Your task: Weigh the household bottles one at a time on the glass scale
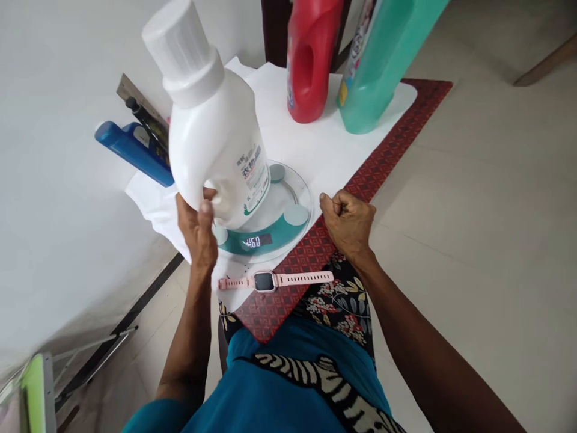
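Observation:
A big white laundry detergent bottle [220, 138] with a ribbed white cap stands over a round glass scale [293, 186]; its base hides part of the scale, and I cannot tell whether it rests fully on it. My left hand [198, 234] is closed at the bottle's lower left, the thumb in front and a finger showing through the handle hole. Lit digits show on the scale's display [259, 242]. My right hand [347, 219] makes a fist at the table's edge, right of the scale, with nothing seen in it. A pink smartwatch [264, 281] lies stretched out in front of the scale.
A red bottle [311, 66] and a green bottle [372, 84] stand at the back of the table. Blue [130, 150] and dark bottles [151, 123] lean by the wall at left. White paper [279, 135] covers part of the red patterned tabletop [387, 141].

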The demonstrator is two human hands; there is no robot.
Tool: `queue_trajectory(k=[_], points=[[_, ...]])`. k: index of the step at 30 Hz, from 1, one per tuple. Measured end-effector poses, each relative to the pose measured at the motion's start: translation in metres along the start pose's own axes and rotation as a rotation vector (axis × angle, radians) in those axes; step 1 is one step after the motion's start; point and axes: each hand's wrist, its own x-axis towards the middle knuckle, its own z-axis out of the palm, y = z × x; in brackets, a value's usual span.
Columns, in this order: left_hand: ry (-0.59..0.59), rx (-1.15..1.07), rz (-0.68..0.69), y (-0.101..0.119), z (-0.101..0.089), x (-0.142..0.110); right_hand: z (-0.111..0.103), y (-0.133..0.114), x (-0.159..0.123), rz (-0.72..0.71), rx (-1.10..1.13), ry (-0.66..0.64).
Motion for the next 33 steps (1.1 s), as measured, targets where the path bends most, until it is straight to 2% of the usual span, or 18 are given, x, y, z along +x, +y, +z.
queue_trajectory(k=[3, 6, 9, 13, 17, 22, 28, 33], points=[[0.043, -0.051, -0.002, 0.015, 0.021, 0.008, -0.001, 0.0, 0.0, -0.023, -0.004, 0.016], [0.126, -0.078, -0.095, 0.018, 0.033, 0.022, -0.001, 0.0, 0.001, -0.028, 0.002, 0.015], [0.218, -0.095, -0.156, 0.018, 0.037, 0.047, -0.001, 0.0, 0.002, -0.038, 0.009, 0.021], [0.37, -0.071, -0.127, 0.012, 0.032, 0.091, -0.001, -0.002, 0.003, -0.062, 0.02, 0.035], [0.467, -0.085, -0.06, -0.009, 0.02, 0.135, -0.001, -0.003, 0.005, -0.061, 0.012, 0.03], [0.531, -0.037, -0.054, -0.056, 0.005, 0.172, -0.002, -0.004, 0.005, -0.038, 0.017, 0.035], [0.587, -0.011, -0.103, -0.099, -0.003, 0.176, -0.001, -0.001, 0.002, -0.016, 0.001, 0.032], [0.647, 0.023, -0.086, -0.109, -0.003, 0.178, -0.001, 0.0, 0.003, 0.007, 0.003, 0.011]])
